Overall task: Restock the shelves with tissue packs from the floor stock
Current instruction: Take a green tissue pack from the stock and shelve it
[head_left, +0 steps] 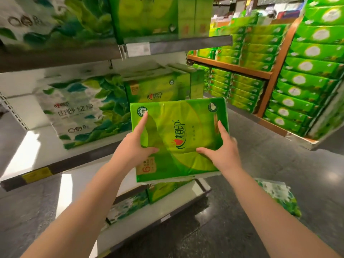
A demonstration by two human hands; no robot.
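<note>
Mid shelf (78,161) edge just beyond pack (186,138), both hands gripping.

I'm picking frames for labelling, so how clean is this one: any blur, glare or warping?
Head view: the green tissue pack and both hands, left hand and right hand, look fairly sharp; the leaf-print packs at left are motion-smeared; glare streaks the white shelf; wide-angle bending tilts the right-hand display.

Green tissue pack (179,138) wrapped in glossy, slightly crinkled plastic film. White shelf (22,146) smooth and shiny, probably painted metal. Side rack (230,67) of wood. Polished speckled floor (260,164).
</note>
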